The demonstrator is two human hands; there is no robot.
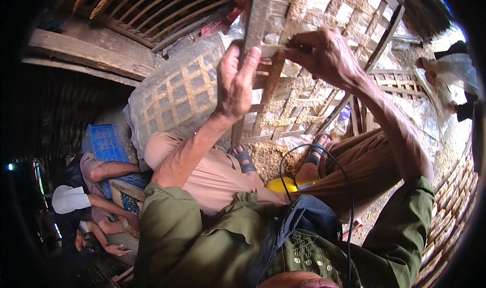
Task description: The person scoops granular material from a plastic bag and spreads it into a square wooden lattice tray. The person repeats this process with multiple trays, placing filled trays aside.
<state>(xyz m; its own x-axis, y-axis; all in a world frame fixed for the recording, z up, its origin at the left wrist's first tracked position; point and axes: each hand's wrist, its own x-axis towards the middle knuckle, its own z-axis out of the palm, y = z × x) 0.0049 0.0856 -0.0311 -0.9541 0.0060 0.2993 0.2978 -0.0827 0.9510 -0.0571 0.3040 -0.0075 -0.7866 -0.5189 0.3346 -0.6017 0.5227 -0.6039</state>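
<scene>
An upright wooden lattice panel [298, 121], crusted with pale flakes and backed by clear plastic, stands before me, between my sandalled feet. My left hand [235, 80] is closed on its thick left frame bar [258, 17], thumb pointing up. My right hand [324, 55] is raised at the upper middle, fingertips pinched on a short crossing slat [271, 51] just right of that bar; what else they might hold is hidden. A yellow rounded object [278, 185] and a thin black cable lie below, near my right foot.
A plastic-covered lattice [172, 95] leans at left, below a wooden slatted structure [152, 17]. At lower left, a co-worker [76, 202] sits by a blue crate [104, 136] and a wooden box. More lattices [397, 88] lie behind at right, beside woven bamboo [450, 207].
</scene>
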